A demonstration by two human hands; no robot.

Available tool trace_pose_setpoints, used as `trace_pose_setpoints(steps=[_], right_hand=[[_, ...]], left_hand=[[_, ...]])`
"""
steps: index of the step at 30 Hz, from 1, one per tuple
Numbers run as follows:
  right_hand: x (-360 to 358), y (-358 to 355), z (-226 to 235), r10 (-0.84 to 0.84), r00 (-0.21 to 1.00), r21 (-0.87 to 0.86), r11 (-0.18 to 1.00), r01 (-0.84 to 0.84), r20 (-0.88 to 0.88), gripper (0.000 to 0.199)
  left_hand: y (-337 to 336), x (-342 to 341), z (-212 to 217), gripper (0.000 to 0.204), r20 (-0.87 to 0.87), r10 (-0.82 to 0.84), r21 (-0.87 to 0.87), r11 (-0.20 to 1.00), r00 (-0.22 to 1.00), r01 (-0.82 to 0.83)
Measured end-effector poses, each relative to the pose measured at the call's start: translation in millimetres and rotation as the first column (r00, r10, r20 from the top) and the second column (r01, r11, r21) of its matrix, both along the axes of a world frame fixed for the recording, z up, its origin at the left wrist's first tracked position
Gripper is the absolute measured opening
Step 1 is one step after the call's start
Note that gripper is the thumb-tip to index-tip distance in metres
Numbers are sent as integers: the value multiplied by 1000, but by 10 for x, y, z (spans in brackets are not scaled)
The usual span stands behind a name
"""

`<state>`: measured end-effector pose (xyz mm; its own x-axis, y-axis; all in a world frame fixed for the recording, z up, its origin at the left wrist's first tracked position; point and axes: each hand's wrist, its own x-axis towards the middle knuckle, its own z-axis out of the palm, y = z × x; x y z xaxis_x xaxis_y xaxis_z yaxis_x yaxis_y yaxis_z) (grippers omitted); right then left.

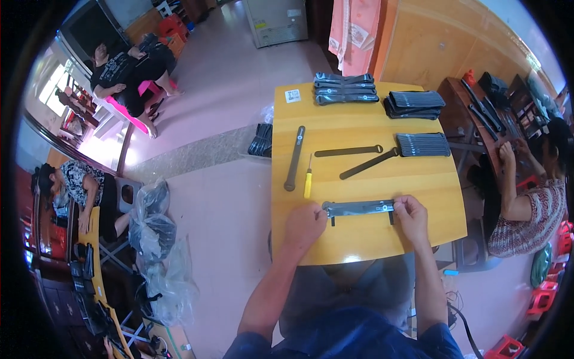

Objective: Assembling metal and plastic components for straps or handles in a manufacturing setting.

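The yellow table (pixel 371 245) lies under both hands, its top glossy, with a pale floor (pixel 221 203) around it; beyond the left hand are a yellow screwdriver (pixel 308 184) and a long strap (pixel 295 158); ahead, between the hands, lie two loose straps (pixel 347 151), with strap stacks (pixel 415 105) farther off; one person (pixel 523 209) sits well to the right of the right hand, another (pixel 89 185) well to the left of the left, near clear bags (pixel 155 227); a third (pixel 122 75) sits far ahead to the left.

The left hand's (pixel 307 225) fingers are curled in, their tips mostly hidden; the right hand (pixel 411 219) covers the strip's far end; the two dark tabs (pixel 332 221) below the strip are hard to make out, and the dark lens rim cuts off the room's edges.

The dark strip (pixel 360 207) is between the hands, just above or on the table, I cannot tell which; its long axis runs left to right, nearly level, rounded end at the left hand; each hand pinches one end.
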<state>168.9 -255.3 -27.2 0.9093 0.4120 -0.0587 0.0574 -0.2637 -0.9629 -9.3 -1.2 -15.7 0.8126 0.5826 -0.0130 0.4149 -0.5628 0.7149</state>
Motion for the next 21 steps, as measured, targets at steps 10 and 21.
trace_pose_setpoints(steps=[10,21], right_hand=[[-43,57,112,-21,996,-105,994,29,81,9],[-100,120,205,-34,992,-126,991,49,120,9]], left_hand=[[22,49,15,18,-16,0,7,1000,1000,0],[-20,40,148,19,-139,58,-95,993,989,-71]])
